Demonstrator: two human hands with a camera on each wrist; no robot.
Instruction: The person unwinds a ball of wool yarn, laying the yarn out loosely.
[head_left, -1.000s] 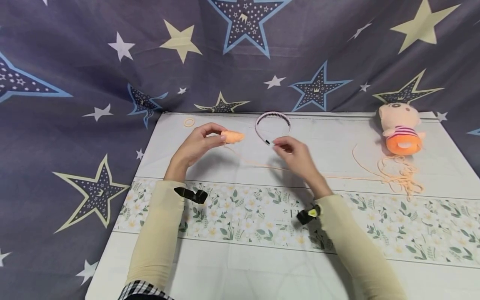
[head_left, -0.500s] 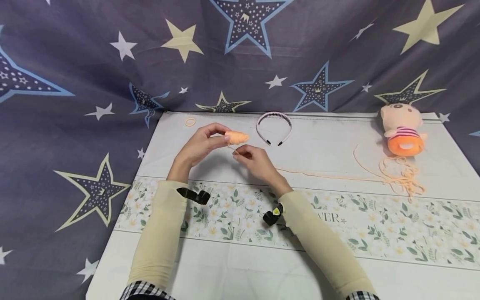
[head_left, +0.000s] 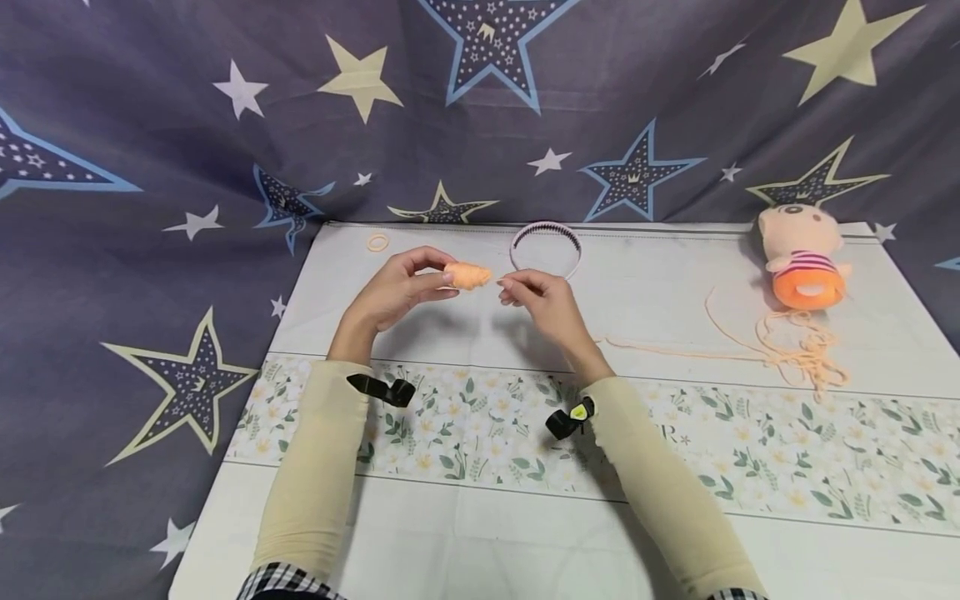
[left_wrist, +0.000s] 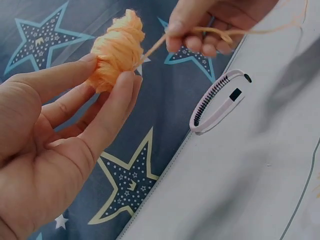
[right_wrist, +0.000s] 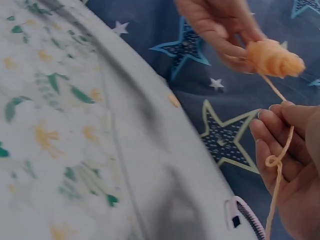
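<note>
My left hand (head_left: pixel 393 292) pinches a small orange ball of yarn (left_wrist: pixel 117 52) by one end, thumb and fingers on its sides, up above the table. To its right, my right hand (head_left: pixel 543 304) pinches the yarn strand (right_wrist: pixel 274 89) between thumb and forefinger, a short way from the ball. The strand runs straight from ball to fingertips. Past the fingers it trails across the right palm with a small loop (right_wrist: pixel 273 161) in it. On the table, the strand continues right to a loose tangle of yarn (head_left: pixel 813 354).
A pink headband (head_left: pixel 546 227) with black teeth lies behind my right hand. Farther left is a small pale orange ring (head_left: pixel 378 242). A plush toy (head_left: pixel 804 258) in a striped top lies at the back right. A star-patterned curtain (head_left: pixel 480 150) hangs behind the table (head_left: pixel 465 533).
My right hand swung left to below the ball, took in the strand near it, then rose slightly right to the ball's tip. The left hand stays nearly still, gripping the ball.
</note>
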